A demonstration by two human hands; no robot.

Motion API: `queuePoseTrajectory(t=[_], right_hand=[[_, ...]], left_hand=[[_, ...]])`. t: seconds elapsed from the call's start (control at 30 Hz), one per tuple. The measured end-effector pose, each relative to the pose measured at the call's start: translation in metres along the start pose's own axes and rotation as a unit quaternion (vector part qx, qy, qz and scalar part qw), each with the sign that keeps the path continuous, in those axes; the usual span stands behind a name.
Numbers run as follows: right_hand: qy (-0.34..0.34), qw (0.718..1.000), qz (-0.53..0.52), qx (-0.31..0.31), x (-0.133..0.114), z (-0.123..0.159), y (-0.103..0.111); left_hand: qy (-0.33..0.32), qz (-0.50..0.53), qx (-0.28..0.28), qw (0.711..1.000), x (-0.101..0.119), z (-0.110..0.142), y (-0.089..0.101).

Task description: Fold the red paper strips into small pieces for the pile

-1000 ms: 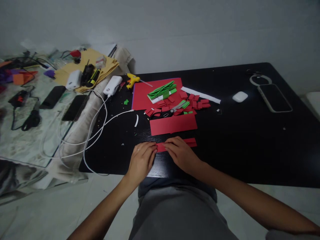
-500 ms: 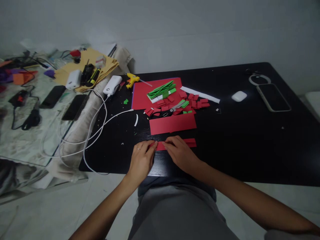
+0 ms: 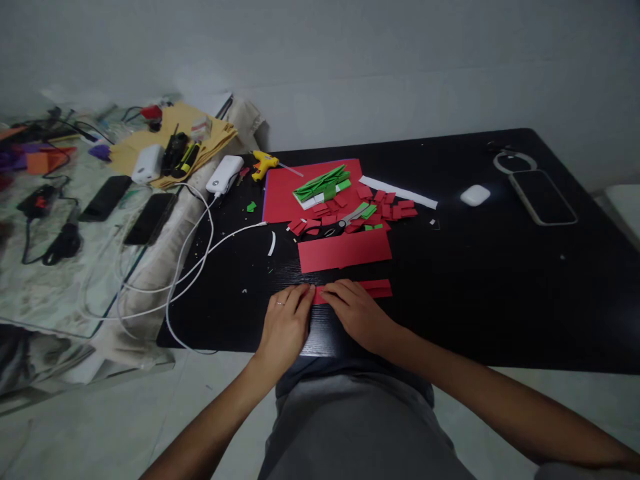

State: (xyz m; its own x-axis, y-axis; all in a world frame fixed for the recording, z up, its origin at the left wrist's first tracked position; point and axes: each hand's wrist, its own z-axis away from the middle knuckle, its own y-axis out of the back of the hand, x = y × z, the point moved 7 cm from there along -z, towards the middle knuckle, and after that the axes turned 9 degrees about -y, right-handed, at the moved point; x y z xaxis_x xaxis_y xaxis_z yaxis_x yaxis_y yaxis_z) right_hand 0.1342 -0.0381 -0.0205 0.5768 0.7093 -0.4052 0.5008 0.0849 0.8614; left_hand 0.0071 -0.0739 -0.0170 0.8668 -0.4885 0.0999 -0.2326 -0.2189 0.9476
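- The left hand point(image 3: 287, 320) bent over the left end of the red strip point(image 3: 377, 289), fingers close together, tips touching it.
- The right hand point(image 3: 360, 317) touched the strip's middle, fingers close together; whether either hand pinched it, I could not tell.
- The strip lay on the bench point(image 3: 475, 293), just nearer than a red rectangle point(image 3: 345, 250).

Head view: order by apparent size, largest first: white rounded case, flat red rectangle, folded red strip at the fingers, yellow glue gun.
1. Flat red rectangle
2. Folded red strip, partly covered
3. Yellow glue gun and white rounded case: too alike to rank
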Motion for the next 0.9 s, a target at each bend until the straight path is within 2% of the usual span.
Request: queuePoseTrajectory(t=[0.2, 0.4, 0.63, 0.73, 0.9], right_hand=[[0.0, 1.0, -0.003, 0.004, -0.001, 0.003, -0.002], [0.0, 1.0, -0.01, 0.001, 0.002, 0.005, -0.005], [-0.006, 1.0, -0.009, 0.001, 0.001, 0.002, -0.006], [0.001, 1.0, -0.003, 0.007, 0.0, 0.002, -0.005], [0.005, 1.0, 0.005, -0.003, 0.0, 0.004, -0.006]], left_hand=[[0.007, 0.026, 0.024, 0.999, 0.011, -0.004, -0.002], [0.017, 0.04, 0.015, 0.999, 0.015, -0.004, -0.001], [0.045, 0.014, 0.003, 0.999, -0.014, 0.014, 0.016], [0.052, 0.037, 0.011, 0.998, -0.025, 0.017, 0.021], [0.068, 0.075, 0.05, 0.994, -0.026, 0.011, 0.02]])
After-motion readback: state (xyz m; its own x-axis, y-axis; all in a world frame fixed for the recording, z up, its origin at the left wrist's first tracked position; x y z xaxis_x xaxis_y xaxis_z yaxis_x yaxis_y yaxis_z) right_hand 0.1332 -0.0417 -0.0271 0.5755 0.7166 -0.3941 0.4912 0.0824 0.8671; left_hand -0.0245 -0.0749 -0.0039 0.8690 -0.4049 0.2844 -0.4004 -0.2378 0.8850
